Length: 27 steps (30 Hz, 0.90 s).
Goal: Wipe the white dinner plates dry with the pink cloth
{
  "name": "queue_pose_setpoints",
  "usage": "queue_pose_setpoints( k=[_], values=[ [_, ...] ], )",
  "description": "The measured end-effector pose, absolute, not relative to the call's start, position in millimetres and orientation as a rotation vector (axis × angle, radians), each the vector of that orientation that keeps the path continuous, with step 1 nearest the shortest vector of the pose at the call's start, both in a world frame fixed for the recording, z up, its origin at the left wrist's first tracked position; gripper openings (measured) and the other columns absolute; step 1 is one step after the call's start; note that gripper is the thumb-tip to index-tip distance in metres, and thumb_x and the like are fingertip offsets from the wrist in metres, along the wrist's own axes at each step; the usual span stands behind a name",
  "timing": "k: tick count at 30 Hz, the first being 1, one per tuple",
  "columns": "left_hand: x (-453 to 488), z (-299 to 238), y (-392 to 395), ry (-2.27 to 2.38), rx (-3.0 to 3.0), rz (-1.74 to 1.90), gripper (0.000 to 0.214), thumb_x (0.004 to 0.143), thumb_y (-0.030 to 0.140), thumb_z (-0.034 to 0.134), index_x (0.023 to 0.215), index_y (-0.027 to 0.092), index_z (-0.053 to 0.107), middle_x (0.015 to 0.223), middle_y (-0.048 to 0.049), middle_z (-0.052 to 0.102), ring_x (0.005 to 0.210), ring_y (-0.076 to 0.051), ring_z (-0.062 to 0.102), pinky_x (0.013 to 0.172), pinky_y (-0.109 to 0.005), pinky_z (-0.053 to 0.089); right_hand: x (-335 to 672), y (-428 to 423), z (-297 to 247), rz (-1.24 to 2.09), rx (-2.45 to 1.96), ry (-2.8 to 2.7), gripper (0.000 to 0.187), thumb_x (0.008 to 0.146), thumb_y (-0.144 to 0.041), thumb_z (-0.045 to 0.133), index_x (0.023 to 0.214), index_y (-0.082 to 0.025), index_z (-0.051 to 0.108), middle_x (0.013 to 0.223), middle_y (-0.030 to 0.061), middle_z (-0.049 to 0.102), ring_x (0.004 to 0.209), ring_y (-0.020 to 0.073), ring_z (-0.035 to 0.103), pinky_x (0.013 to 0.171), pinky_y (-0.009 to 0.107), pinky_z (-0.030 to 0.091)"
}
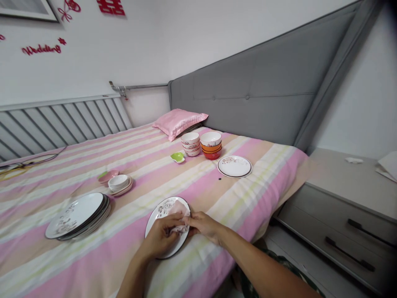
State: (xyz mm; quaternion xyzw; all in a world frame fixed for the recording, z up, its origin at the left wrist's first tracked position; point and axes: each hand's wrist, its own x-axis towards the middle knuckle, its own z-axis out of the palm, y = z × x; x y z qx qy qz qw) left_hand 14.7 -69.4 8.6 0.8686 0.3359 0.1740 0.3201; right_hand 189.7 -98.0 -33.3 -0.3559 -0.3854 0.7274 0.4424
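Observation:
Low over the bed's near edge is a white plate [167, 246] with a dark rim and a brown flower print. My left hand [161, 236] bunches a pale pink cloth [180, 207] against the plate's face, fingers curled around it. At the right rim, my right hand [204, 225] grips the plate, its thumb over the front beside the cloth. The fingers behind the plate are mostly hidden. Whether the plate's lower edge touches the bedding, I cannot tell.
A plate stack [77, 213] sits left, near small white dishes [118, 181] and a pink dish [109, 176]. Farther back are white bowls [190, 142], orange and red bowls [211, 148], a green leaf-shaped dish [178, 157] and another plate [235, 166]. A nightstand [335, 215] stands right.

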Motion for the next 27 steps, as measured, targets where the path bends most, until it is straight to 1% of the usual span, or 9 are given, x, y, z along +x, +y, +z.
queue_pose_setpoints(
  k=[3, 6, 8, 13, 17, 24, 27],
  values=[
    [17.5, 12.9, -72.1, 0.828, 2.255, 0.453, 0.044, 0.064, 0.001, 0.043, 0.089, 0.022, 0.073, 0.102, -0.0011, 0.070, 0.106, -0.020, 0.058, 0.099, -0.032, 0.039, 189.3, -98.1, -31.9, 1.790, -0.882, -0.946, 0.053, 0.061, -0.060, 0.069, 0.080, -0.011, 0.068, 0.076, 0.0046, 0.065, 0.072, 0.0147, 0.060, 0.078, 0.033, 0.047],
    [19.4, 16.1, -74.9, 0.832, 2.215, 0.430, 0.038, 0.065, 0.003, 0.042, 0.084, 0.019, 0.073, 0.090, -0.0025, 0.072, 0.088, -0.019, 0.063, 0.085, -0.028, 0.046, 189.1, -98.4, -29.5, 1.782, -0.881, -0.946, 0.054, 0.064, -0.062, 0.065, 0.079, -0.011, 0.067, 0.074, 0.0047, 0.064, 0.070, 0.0146, 0.059, 0.074, 0.031, 0.047],
    [20.2, 18.2, -76.7, 0.847, 2.202, 0.420, 0.036, 0.066, 0.005, 0.043, 0.081, 0.017, 0.073, 0.085, -0.0034, 0.071, 0.081, -0.019, 0.063, 0.079, -0.027, 0.047, 189.1, -98.7, -27.9, 1.788, -0.881, -0.940, 0.055, 0.065, -0.064, 0.064, 0.080, -0.011, 0.067, 0.075, 0.0052, 0.064, 0.070, 0.0147, 0.059, 0.073, 0.031, 0.047],
    [21.2, 23.0, -78.5, 0.808, 2.204, 0.407, 0.035, 0.064, 0.005, 0.043, 0.079, 0.016, 0.073, 0.082, -0.0040, 0.070, 0.080, -0.019, 0.061, 0.080, -0.027, 0.045, 189.4, -98.2, -27.4, 1.800, -0.869, -0.897, 0.057, 0.064, -0.067, 0.062, 0.078, -0.012, 0.066, 0.073, 0.0040, 0.063, 0.068, 0.0141, 0.058, 0.071, 0.030, 0.047],
    [20.9, 23.1, -77.7, 0.812, 2.198, 0.416, 0.032, 0.063, 0.006, 0.045, 0.076, 0.016, 0.073, 0.077, -0.0033, 0.070, 0.077, -0.019, 0.061, 0.078, -0.027, 0.046, 188.5, -96.5, -30.2, 1.800, -0.877, -0.859, 0.055, 0.066, -0.065, 0.062, 0.082, -0.012, 0.065, 0.072, 0.0036, 0.062, 0.066, 0.0131, 0.057, 0.069, 0.029, 0.047],
    [20.4, 19.9, -77.6, 0.817, 2.195, 0.423, 0.031, 0.065, 0.008, 0.045, 0.077, 0.015, 0.073, 0.078, -0.0041, 0.070, 0.076, -0.018, 0.060, 0.075, -0.026, 0.046, 184.2, -95.3, -28.9, 1.759, -0.962, -0.819, 0.039, 0.073, -0.050, 0.059, 0.079, -0.012, 0.064, 0.072, 0.0039, 0.062, 0.064, 0.0129, 0.057, 0.067, 0.029, 0.048],
    [18.0, 16.8, -76.2, 0.821, 2.198, 0.432, 0.031, 0.065, 0.008, 0.046, 0.079, 0.015, 0.073, 0.079, -0.0040, 0.071, 0.078, -0.019, 0.061, 0.078, -0.027, 0.046, 182.4, -95.8, -28.6, 1.709, -0.990, -0.831, 0.033, 0.075, -0.043, 0.055, 0.075, -0.011, 0.065, 0.069, 0.0039, 0.062, 0.062, 0.0131, 0.058, 0.063, 0.028, 0.048]
  ],
)
